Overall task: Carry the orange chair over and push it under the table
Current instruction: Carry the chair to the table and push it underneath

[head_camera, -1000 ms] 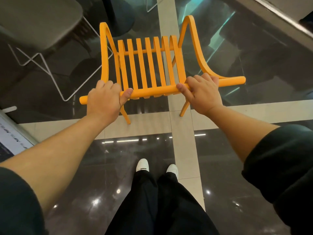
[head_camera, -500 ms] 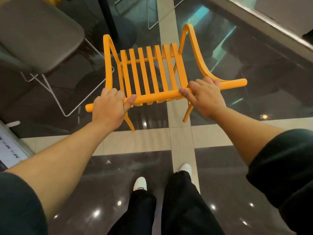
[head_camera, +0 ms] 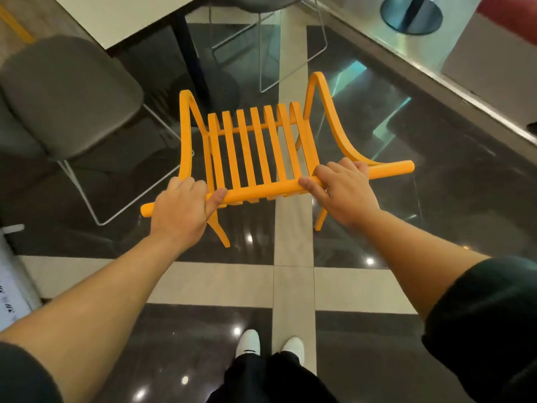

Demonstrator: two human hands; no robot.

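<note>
Hands, the left hand [head_camera: 180, 210] and right hand [head_camera: 343, 193], clench the top rail of the orange chair [head_camera: 255, 152] at frame centre, whose legs may snag the grey chair [head_camera: 66, 97] beside the counter [head_camera: 125, 16] at upper left.
</note>
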